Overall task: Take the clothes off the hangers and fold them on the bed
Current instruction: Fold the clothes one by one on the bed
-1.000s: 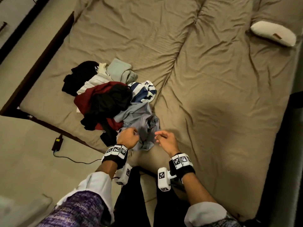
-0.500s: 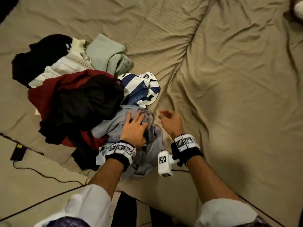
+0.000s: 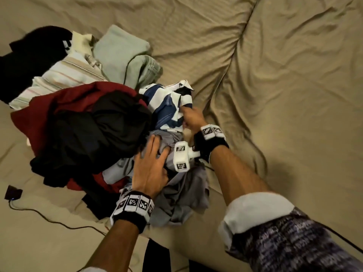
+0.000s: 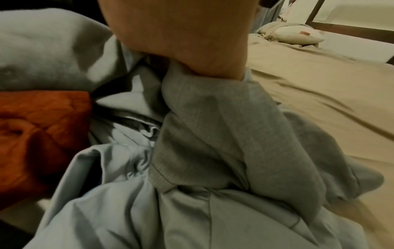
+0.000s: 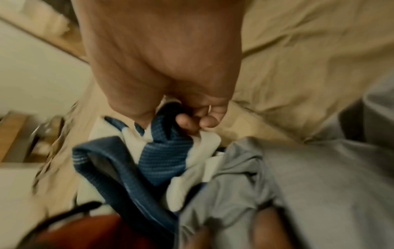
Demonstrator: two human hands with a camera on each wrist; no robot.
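1. Head view: both hands work at the clothes pile on the bed (image 3: 275,85). Left hand (image 3: 150,169) lies with fingers spread and straight, pressing the grey garment (image 3: 184,195) at the near edge of the pile. Right hand (image 3: 191,118) has its fingers curled into the blue-and-white striped shirt (image 3: 167,108), gripping it. A black garment (image 3: 94,134) lies over a dark red one (image 3: 39,118); a pale green folded piece (image 3: 121,50) sits behind.
2. Left wrist view: the heel of the left hand (image 4: 177,33) bears on the grey garment (image 4: 213,134); the fingers are hidden. A pillow (image 4: 296,36) lies far across the bed.
3. Right wrist view, blurred: right-hand fingertips (image 5: 187,123) pinch the striped shirt (image 5: 164,156), just beside the grey garment (image 5: 298,176).
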